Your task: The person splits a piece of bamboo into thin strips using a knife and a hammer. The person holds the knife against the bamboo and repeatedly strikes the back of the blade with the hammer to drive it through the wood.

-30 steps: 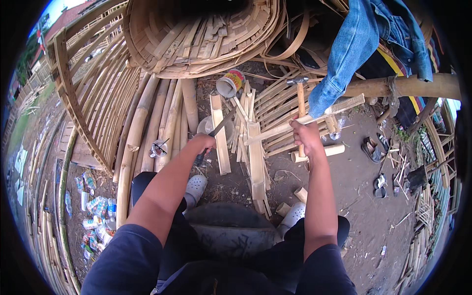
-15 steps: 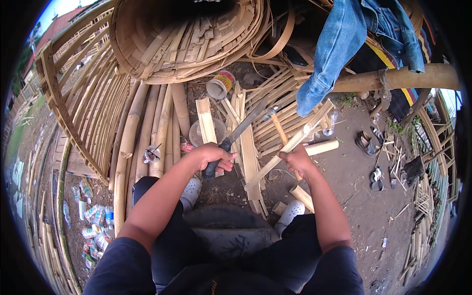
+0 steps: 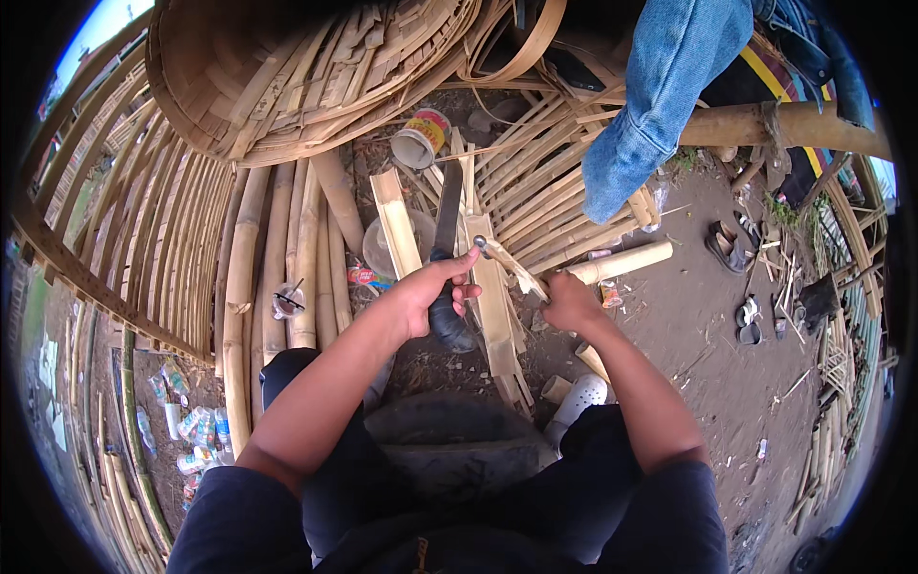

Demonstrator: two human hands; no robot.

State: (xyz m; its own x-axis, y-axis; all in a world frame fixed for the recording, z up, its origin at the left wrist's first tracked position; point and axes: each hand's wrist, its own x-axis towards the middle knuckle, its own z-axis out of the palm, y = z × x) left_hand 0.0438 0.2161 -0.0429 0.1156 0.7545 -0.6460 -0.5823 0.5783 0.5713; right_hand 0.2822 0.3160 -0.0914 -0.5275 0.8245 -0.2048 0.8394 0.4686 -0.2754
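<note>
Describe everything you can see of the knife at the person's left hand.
The knife has a long, dark grey, metal-looking blade and a thick black handle with a bulging end. The left hand holds it by the handle, fingers loosely curled. The blade points toward the picture's top, with split bamboo on either side; contact there is unclear.

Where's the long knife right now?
Near the middle of the head view: the long knife is in the left hand, its blade pointing up the picture, just right of a split bamboo piece.
</note>
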